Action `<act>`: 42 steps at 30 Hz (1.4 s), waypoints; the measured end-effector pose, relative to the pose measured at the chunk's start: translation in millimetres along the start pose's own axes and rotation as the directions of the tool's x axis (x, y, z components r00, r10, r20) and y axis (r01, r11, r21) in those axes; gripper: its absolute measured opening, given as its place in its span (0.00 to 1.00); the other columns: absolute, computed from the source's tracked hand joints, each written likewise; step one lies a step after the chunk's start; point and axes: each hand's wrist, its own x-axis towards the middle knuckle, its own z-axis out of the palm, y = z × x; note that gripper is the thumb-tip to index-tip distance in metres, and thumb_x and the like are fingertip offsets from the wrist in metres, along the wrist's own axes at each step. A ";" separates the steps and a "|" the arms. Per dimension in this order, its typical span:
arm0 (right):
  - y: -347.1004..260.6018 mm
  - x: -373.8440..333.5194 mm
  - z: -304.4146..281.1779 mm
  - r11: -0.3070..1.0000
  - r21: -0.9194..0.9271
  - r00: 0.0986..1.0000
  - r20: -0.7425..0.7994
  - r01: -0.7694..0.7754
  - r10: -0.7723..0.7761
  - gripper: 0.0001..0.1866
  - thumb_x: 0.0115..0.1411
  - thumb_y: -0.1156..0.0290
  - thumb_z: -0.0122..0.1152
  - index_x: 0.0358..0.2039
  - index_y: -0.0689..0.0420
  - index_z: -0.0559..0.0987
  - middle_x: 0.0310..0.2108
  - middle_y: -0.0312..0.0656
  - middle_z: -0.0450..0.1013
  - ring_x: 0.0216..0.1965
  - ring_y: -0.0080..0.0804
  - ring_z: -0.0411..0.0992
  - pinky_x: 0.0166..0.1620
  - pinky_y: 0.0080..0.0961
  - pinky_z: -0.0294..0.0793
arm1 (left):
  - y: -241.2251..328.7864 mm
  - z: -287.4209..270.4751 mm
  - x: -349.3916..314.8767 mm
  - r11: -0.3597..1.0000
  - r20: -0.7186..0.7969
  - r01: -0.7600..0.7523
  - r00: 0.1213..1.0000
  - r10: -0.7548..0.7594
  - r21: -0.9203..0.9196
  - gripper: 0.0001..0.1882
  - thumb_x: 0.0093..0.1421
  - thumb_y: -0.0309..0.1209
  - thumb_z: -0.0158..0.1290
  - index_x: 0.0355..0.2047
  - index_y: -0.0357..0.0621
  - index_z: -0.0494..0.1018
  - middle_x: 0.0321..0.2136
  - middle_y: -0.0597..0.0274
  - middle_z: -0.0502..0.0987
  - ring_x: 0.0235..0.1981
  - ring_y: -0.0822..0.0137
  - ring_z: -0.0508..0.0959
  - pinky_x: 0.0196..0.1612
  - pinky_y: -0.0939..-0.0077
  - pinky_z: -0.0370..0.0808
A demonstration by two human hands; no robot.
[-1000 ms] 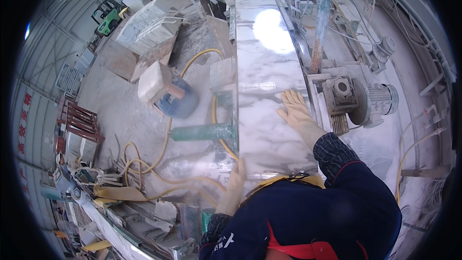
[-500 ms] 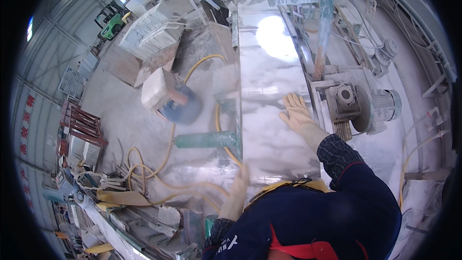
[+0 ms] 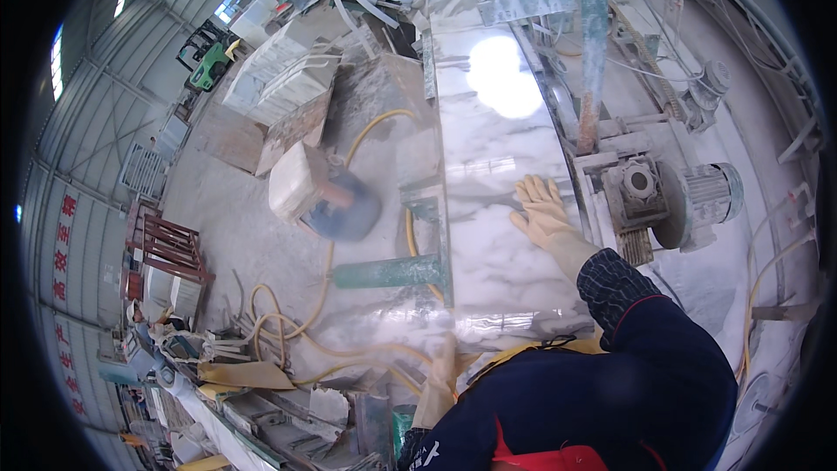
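A long, glossy white marble slab (image 3: pixel 488 249) with grey veins lies in front of me. My right hand (image 3: pixel 545 214), in a cream rubber glove, rests flat on it near the right edge, fingers stretched out and slightly spread. At the slab's near left corner is my left hand (image 3: pixel 438 381), gloved the same way. Its fingers point away from me beside a yellow hose (image 3: pixel 384 349); whether they grip the hose, the slab edge or nothing is hidden. A yellow apron (image 3: pixel 514 351) shows at the slab's near edge.
A dusty motor with gearbox (image 3: pixel 711 192) stands right of the slab, below a green metal post (image 3: pixel 593 52). Leftward, a green bar (image 3: pixel 388 272) juts out. A blue drum (image 3: pixel 349 209) with a pale block, stacked slabs (image 3: pixel 283 65) and stone scraps (image 3: pixel 323 423) stand on the floor.
The whole view has shifted slightly, moving the scene right and down. My left hand has drawn back toward me along the slab's left edge. My right hand stays flat on the slab.
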 end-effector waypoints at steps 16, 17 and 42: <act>0.7 14.8 2.1 0.999 -0.046 1.000 0.021 -0.021 0.022 0.39 0.67 0.47 0.49 0.71 0.60 0.61 0.74 0.50 0.53 0.76 0.44 0.45 0.76 0.46 0.36 | 10.6 42.6 -14.5 0.999 -0.201 -0.015 0.980 0.009 -0.030 0.31 0.71 0.52 0.49 0.56 0.33 0.72 0.48 0.52 0.79 0.49 0.57 0.80 0.55 0.61 0.79; 0.0 16.1 0.3 0.999 -0.046 0.999 0.039 -0.028 0.030 0.39 0.68 0.47 0.48 0.71 0.59 0.60 0.74 0.50 0.52 0.76 0.44 0.45 0.76 0.46 0.35 | 8.6 44.2 -15.1 0.999 -0.223 -0.028 0.975 0.018 -0.040 0.31 0.71 0.52 0.50 0.56 0.33 0.72 0.47 0.51 0.79 0.49 0.57 0.80 0.55 0.60 0.79; 7.7 37.7 2.8 0.994 -0.111 0.997 0.079 -0.009 0.018 0.40 0.68 0.47 0.49 0.73 0.58 0.58 0.74 0.50 0.52 0.76 0.46 0.44 0.76 0.48 0.34 | -284.2 -56.6 -156.2 0.710 -0.715 -0.286 0.555 -0.424 -0.643 0.17 0.69 0.41 0.44 0.38 0.40 0.74 0.33 0.50 0.81 0.28 0.60 0.82 0.23 0.78 0.72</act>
